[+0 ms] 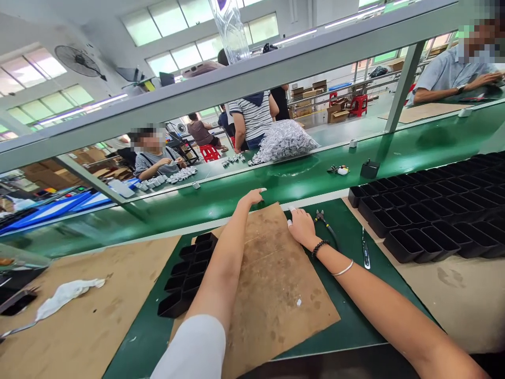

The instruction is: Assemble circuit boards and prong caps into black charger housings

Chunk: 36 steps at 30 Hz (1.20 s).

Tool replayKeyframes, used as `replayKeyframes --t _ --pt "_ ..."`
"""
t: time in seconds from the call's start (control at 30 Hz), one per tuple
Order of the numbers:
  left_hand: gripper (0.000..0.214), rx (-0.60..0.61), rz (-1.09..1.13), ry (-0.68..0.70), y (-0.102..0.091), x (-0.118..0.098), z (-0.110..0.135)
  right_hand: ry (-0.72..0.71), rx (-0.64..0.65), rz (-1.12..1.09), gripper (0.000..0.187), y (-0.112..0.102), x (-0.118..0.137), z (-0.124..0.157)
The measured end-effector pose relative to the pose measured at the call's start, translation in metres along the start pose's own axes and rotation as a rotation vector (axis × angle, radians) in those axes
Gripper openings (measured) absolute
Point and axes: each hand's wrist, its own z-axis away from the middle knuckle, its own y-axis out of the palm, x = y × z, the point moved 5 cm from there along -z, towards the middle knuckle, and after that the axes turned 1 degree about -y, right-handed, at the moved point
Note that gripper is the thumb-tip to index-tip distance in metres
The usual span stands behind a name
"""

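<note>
My left hand (253, 197) reaches past the far end of a stained brown cardboard sheet (276, 284), over the green conveyor surface. Its index finger, with a white cover on the tip, is stretched out; nothing shows in the hand. At the sheet's far right corner rests my right hand (303, 225), its white-covered thumb and finger apart and its other fingers loosely bent. A black bead bracelet and a silver bangle circle that arm. Just right of this hand lie diagonal cutters (326, 223) with dark handles. Tweezers (366, 248) lie farther right on the green mat (347, 279).
Black open boxes (406, 245) stand in rows at right; several more (189, 273) sit left of my left forearm. Across the belt (221, 197) are a bag of small white parts (286, 141) and a black block (370, 168). A shelf beam (221, 81) crosses above. Co-workers sit beyond.
</note>
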Motion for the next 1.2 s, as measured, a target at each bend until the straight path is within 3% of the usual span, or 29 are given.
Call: replayKeyframes --t 0.17,0.47,0.6,0.83,1.0,1.2 --pt "0.038 0.078 -0.065 -0.074 -0.001 0.004 -0.004 0.004 0.003 0.001 0.046 -0.001 0.000 0.000" --pt "0.040 0.047 -0.154 -0.107 -0.011 -0.008 -0.011 -0.002 -0.008 -0.021 0.042 -0.001 0.000 -0.001" --pt "0.039 0.069 -0.136 -0.030 -0.014 -0.027 -0.025 -0.002 -0.012 -0.023 0.040 -0.001 0.000 -0.001" --pt "0.040 0.142 -0.188 0.041 -0.002 -0.064 -0.048 -0.005 -0.018 -0.023 0.035 0.001 0.000 -0.001" --pt "0.040 0.085 -0.173 0.136 -0.006 -0.097 -0.063 -0.012 -0.028 -0.021 0.033 0.001 0.000 -0.001" --pt "0.040 0.048 -0.139 0.227 0.020 -0.129 -0.067 -0.030 -0.031 -0.024 0.033 0.003 0.002 -0.003"
